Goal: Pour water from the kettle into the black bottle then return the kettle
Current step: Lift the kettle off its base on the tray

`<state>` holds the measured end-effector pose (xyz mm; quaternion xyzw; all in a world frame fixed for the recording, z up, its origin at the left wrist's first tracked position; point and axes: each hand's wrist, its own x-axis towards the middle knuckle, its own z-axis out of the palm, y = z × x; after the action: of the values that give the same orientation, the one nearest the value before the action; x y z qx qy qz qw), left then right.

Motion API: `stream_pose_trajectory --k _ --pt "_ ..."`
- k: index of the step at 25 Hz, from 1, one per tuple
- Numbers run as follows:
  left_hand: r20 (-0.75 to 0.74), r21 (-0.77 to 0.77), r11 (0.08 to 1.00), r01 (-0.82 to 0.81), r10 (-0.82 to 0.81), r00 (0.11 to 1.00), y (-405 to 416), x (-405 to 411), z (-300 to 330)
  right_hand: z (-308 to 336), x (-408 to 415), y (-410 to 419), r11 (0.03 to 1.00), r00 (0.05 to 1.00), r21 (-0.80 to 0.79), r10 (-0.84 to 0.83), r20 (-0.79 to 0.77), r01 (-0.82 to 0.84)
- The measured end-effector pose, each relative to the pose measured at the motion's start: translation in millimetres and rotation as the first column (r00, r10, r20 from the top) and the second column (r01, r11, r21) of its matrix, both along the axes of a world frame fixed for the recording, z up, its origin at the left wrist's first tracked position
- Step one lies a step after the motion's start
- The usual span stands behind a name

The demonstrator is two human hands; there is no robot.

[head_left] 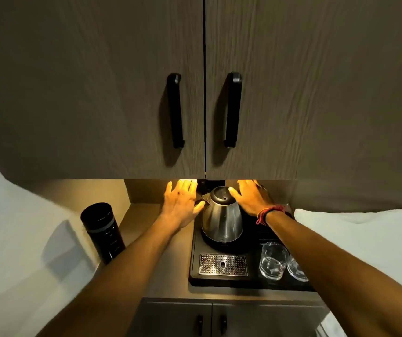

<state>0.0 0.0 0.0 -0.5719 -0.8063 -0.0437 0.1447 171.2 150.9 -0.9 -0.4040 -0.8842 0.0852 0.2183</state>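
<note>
- Two hands in the head view, both yours, both reaching forward under the wall cabinet (122, 93) into the warm light at the back of the counter (166, 263).
- Your left hand (183, 205): palm down, fingers spread and released, nothing in it. It sits just left of the kettle (221, 215); the thumb lies near the spout. Contact with the spout cannot be told.
- Your right hand (251, 198): palm down, fingers spread and released, nothing in it. It sits at the kettle's upper right, thumb close to the lid. Whether it touches the lid cannot be told. Red thread band (266, 212) on this wrist.
- Kettle: steel, upright, lid shut, seated on its round black base at the back of the black tray (196, 263). It stands between your two hands. The handle is not visible from here.
- Bottle (102, 232): black, upright, cap on, on the counter at the far left against the white wall. It stands well apart from the kettle, left of your left forearm, off the tray.
- Tray: carries a perforated metal drip plate (223, 265) at its front, directly before the kettle.
- Two clear glasses at the tray's right front: the nearer glass (272, 262) fully seen, the second glass (297, 269) partly hidden behind your right forearm. They stand just beside each other.
- Wall cabinet: two closed doors, each with a black vertical handle near the centre seam.
- Lower cabinet (219, 317): two closed doors under the counter edge, small black handles.
</note>
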Motion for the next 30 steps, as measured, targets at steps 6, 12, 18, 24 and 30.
stream_pose_trajectory --k 6,12,18,24,30 --pt "0.063 -0.064 0.995 -0.07 0.075 0.995 31.5 -5.3 -23.3 -22.7 -33.4 30.8 0.988 0.973 -0.155 0.047 0.227 -0.011" --pt "0.082 -0.081 0.99 -0.112 0.118 0.99 39.6 -12.7 -40.2 -36.0 -41.8 40.6 0.955 0.98 -0.297 0.082 0.183 -0.025" --pt "0.115 -0.017 0.996 -0.085 0.087 0.99 46.6 -13.2 -40.0 -39.7 -30.9 56.4 0.945 0.965 -0.31 0.168 0.204 -0.099" --pt "0.127 -0.01 0.998 -0.065 0.066 0.99 41.4 -20.4 -34.6 -40.9 -25.3 57.5 0.976 0.962 -0.199 0.136 0.237 -0.089" --pt "0.139 -0.005 0.998 -0.062 0.062 0.988 36.6 -21.7 -28.4 -41.2 -25.8 52.5 0.989 0.978 -0.125 0.103 0.182 -0.08"
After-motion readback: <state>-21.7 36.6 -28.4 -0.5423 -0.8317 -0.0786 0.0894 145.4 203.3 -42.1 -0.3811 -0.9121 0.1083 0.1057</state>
